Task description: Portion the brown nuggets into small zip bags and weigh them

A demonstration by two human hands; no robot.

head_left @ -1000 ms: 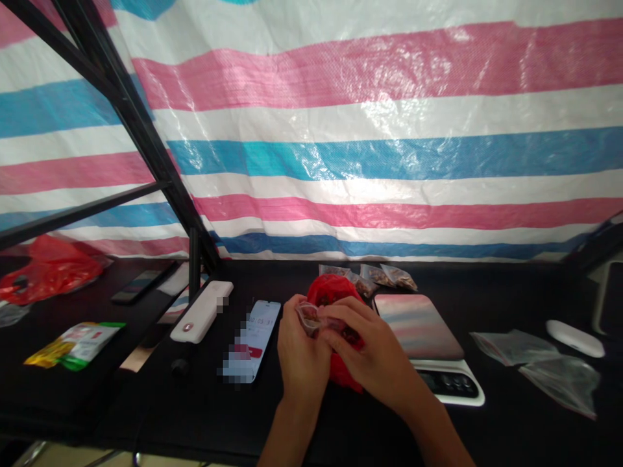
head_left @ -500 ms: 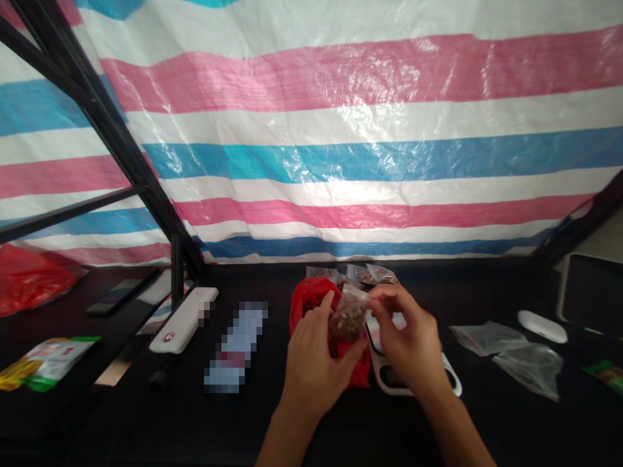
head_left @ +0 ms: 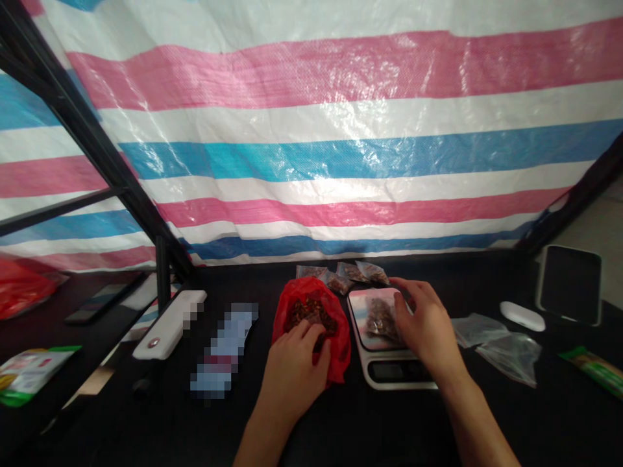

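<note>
My left hand (head_left: 294,363) reaches over the rim of a red plastic bag (head_left: 343,350), its bent fingers loosely apart. Inside the bag lie brown and yellowish dried bits (head_left: 304,310); the fingertips dip in there and are partly hidden. On the platform of a white kitchen scale (head_left: 357,324) rests a small clear zip bag (head_left: 379,318) with similar dried pieces in it. My right hand (head_left: 426,324) is at that zip bag's right side, thumb at its edge and fingers spread. The scale's dark display shows no reading I can make out.
Several filled zip bags (head_left: 360,272) lie behind the scale. Flat clear bags (head_left: 511,357), a white case (head_left: 523,316), a phone-like device (head_left: 569,285) and a green packet (head_left: 594,370) are rightward. Leftward are a white device (head_left: 170,327) and a blurred-out item (head_left: 226,350). Striped sheeting (head_left: 341,155) hangs behind.
The filled zip bag has gone from between both hands down onto the scale. My left hand has moved left to the red bag's opening. The view has shifted slightly.
</note>
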